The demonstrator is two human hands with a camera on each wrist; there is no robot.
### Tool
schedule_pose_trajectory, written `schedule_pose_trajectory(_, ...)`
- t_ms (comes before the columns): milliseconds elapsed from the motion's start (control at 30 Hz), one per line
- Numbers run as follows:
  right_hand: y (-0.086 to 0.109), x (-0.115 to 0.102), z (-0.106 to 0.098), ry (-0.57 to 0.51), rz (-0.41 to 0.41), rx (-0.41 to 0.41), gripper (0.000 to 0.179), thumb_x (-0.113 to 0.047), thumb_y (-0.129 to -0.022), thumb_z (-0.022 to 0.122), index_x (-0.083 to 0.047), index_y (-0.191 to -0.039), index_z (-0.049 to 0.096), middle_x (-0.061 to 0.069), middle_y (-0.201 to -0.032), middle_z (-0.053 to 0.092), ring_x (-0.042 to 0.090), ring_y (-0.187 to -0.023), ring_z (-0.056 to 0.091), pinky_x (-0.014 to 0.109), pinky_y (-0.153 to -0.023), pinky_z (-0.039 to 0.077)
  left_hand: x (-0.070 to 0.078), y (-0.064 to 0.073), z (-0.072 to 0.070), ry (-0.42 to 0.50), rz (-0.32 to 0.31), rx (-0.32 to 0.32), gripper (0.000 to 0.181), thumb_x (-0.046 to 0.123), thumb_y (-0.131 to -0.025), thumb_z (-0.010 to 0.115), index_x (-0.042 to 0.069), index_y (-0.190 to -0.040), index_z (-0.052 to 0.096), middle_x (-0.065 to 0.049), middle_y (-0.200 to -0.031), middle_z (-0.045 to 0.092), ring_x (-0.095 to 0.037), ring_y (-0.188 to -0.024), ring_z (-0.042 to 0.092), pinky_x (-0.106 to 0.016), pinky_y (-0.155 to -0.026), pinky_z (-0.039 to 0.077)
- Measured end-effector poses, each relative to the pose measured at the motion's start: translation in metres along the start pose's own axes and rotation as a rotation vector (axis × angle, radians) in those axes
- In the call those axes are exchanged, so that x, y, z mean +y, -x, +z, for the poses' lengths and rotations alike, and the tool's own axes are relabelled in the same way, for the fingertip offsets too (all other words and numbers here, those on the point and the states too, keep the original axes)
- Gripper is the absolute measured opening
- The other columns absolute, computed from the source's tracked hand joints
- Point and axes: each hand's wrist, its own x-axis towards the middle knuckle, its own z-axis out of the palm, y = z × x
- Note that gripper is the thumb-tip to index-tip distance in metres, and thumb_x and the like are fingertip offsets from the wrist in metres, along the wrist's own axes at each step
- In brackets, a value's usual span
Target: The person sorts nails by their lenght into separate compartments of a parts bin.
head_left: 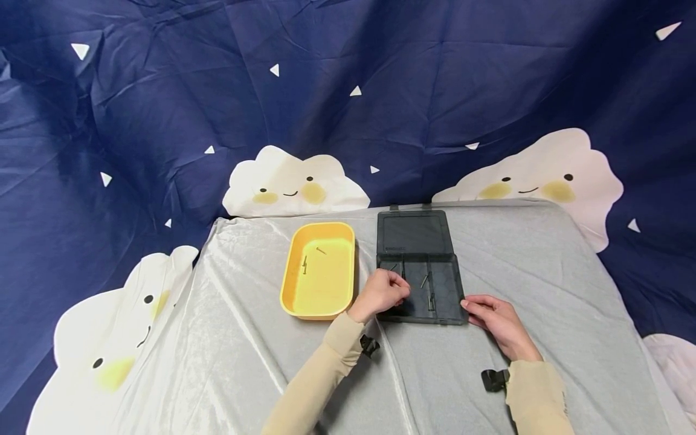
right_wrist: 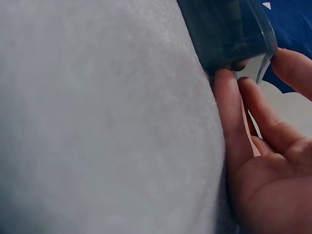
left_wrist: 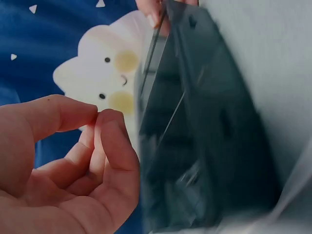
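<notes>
A dark translucent compartment box (head_left: 448, 308) lies with its lid (head_left: 414, 232) folded back, away from me. Inside it are several screws, one of them a slim screw (head_left: 425, 280) in the middle. Over the box's left side hovers my left hand (head_left: 380, 293); its thumb and index fingertips meet, and in the left wrist view nothing shows between them. My right hand (head_left: 497, 320) holds the box's right edge near the front corner. In the right wrist view that hand's thumb and fingers lie on different sides of the box corner (right_wrist: 265, 44).
Left of the box stands a yellow tray (head_left: 290, 284) with a few screws (head_left: 321, 251) on its floor. Grey cloth (head_left: 234, 338) with folds covers the table. Behind it hangs a dark blue curtain (head_left: 326, 36) printed with clouds. Each sleeve has a black wrist device (head_left: 493, 380).
</notes>
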Motion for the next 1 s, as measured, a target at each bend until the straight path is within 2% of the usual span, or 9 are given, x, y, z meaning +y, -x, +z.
schedule_pose_trajectory(67, 0.000, 0.000, 0.000, 0.007, 0.003, 0.000, 0.050, -0.033, -0.087, 0.071, 0.001, -0.122, 0.059, -0.022, -0.090, 0.063, -0.008, -0.086, 0.061, 0.014, -0.077, 0.053, 0.000, 0.002, -0.008, -0.072, 0.044, 0.033, 0.010, 0.011, -0.081, 0.064, 0.008, -0.080, 0.074, 0.002, -0.063, 0.064, -0.002, -0.054, 0.051, -0.015, -0.058, 0.043)
schedule_pose_trajectory(167, -0.001, 0.000, 0.000, 0.014, 0.006, -0.001, 0.057, -0.033, -0.087, 0.071, 0.005, -0.126, 0.056, -0.022, -0.089, 0.063, -0.008, -0.086, 0.061, 0.015, -0.077, 0.053, -0.002, 0.003, -0.021, -0.152, 0.071, 0.077, 0.011, 0.012, -0.081, 0.063, 0.010, -0.080, 0.074, 0.007, -0.065, 0.060, -0.002, -0.058, 0.049, -0.015, -0.059, 0.041)
schedule_pose_trajectory(500, -0.002, 0.002, -0.001, 0.034, 0.013, -0.007, 0.061, -0.035, -0.087, 0.071, 0.005, -0.129, 0.053, -0.023, -0.092, 0.062, -0.009, -0.087, 0.060, 0.015, -0.079, 0.053, -0.025, 0.009, -0.071, -0.153, -0.014, 0.148, 0.011, 0.010, -0.080, 0.063, 0.006, -0.084, 0.072, -0.003, -0.076, 0.068, -0.007, -0.062, 0.053, -0.019, -0.058, 0.045)
schedule_pose_trajectory(733, -0.002, 0.002, 0.000, 0.031, 0.009, -0.009, 0.061, -0.035, -0.087, 0.071, 0.005, -0.129, 0.053, -0.023, -0.091, 0.062, -0.009, -0.088, 0.061, 0.015, -0.079, 0.053, -0.048, 0.014, -0.106, -0.245, -0.040, 0.231, 0.010, 0.008, -0.078, 0.062, 0.005, -0.080, 0.071, -0.005, -0.076, 0.069, -0.012, -0.066, 0.056, -0.023, -0.063, 0.046)
schedule_pose_trajectory(867, -0.002, 0.001, 0.000, 0.032, 0.008, -0.010, 0.062, -0.035, -0.087, 0.071, 0.006, -0.129, 0.053, -0.022, -0.091, 0.062, -0.010, -0.087, 0.060, 0.014, -0.079, 0.053, -0.060, 0.016, -0.120, -0.274, -0.061, 0.264, 0.014, 0.006, -0.077, 0.061, 0.000, -0.088, 0.069, -0.010, -0.081, 0.069, -0.019, -0.072, 0.061, -0.028, -0.068, 0.049)
schedule_pose_trajectory(1000, -0.001, 0.000, 0.001, 0.032, 0.011, -0.008, 0.061, -0.035, -0.087, 0.071, 0.005, -0.129, 0.053, -0.023, -0.090, 0.062, -0.009, -0.087, 0.060, 0.014, -0.078, 0.053, -0.073, 0.015, -0.130, -0.323, -0.077, 0.293, 0.025, 0.006, -0.079, 0.061, -0.006, -0.099, 0.067, -0.018, -0.093, 0.069, -0.030, -0.088, 0.063, -0.038, -0.080, 0.051)
